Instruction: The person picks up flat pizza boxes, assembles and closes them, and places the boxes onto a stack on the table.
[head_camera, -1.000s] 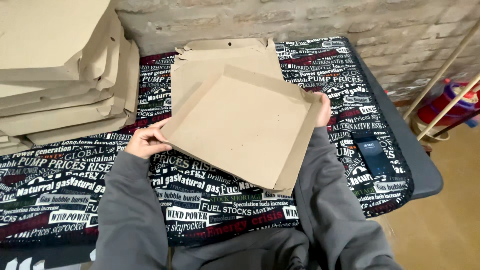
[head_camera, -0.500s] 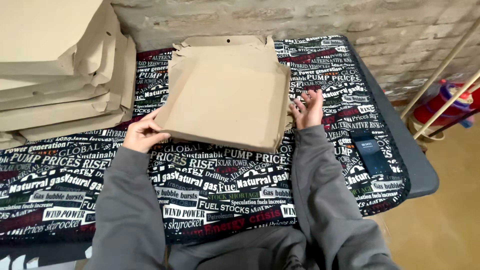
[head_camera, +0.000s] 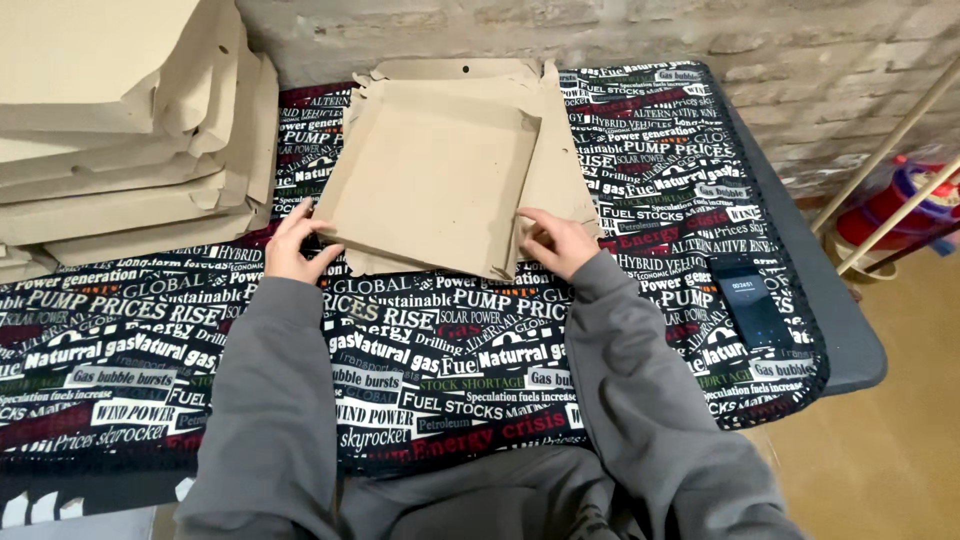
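The grip of the left hand (head_camera: 293, 243) is closed on the near left corner of the cardboard box blank (head_camera: 430, 175), thumb on top and fingers tucked under the edge, which pins that corner while the sheet is handled. The right hand (head_camera: 556, 243) pinches the near right corner in the same way, its fingers curled over the edge where a side flap meets the panel, so both corners are steadied at once. From the head camera, the blank lies flat in the middle of the worktop (head_camera: 850, 340), square to the person and close to the body, within easy reach of both grey sleeves. It rests on a printed cloth (head_camera: 450, 350) that covers the surface and gives it a soft bed. A stack of cardboard pieces (head_camera: 120, 150) sits well apart at the far left, out of the working area. A dark phone (head_camera: 750, 305) lies face up near the right edge, clear of the sheet.
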